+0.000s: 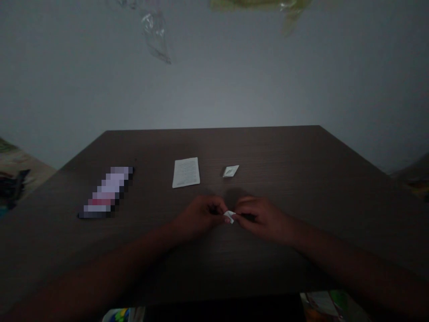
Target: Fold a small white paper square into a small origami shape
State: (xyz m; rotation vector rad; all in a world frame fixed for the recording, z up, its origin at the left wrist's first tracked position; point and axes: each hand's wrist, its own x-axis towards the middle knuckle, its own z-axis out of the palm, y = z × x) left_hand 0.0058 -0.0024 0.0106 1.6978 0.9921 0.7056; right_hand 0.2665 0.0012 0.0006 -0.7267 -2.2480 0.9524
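Between my two hands is a small folded piece of white paper, held just above the dark table. My left hand pinches its left side between thumb and fingers. On the other side, the thumb and fingers of my right hand close on its right edge. Beyond my hands lies a folded paper piece shaped like a slanted diamond. To its left, a flat squarish stack or sheet of paper with faint print rests on the table.
A phone with a blurred-out screen lies at the left of the dark wooden table. Behind the table's far edge stands a pale wall with clear plastic and yellowish tape on it. Colourful items show below the near edge.
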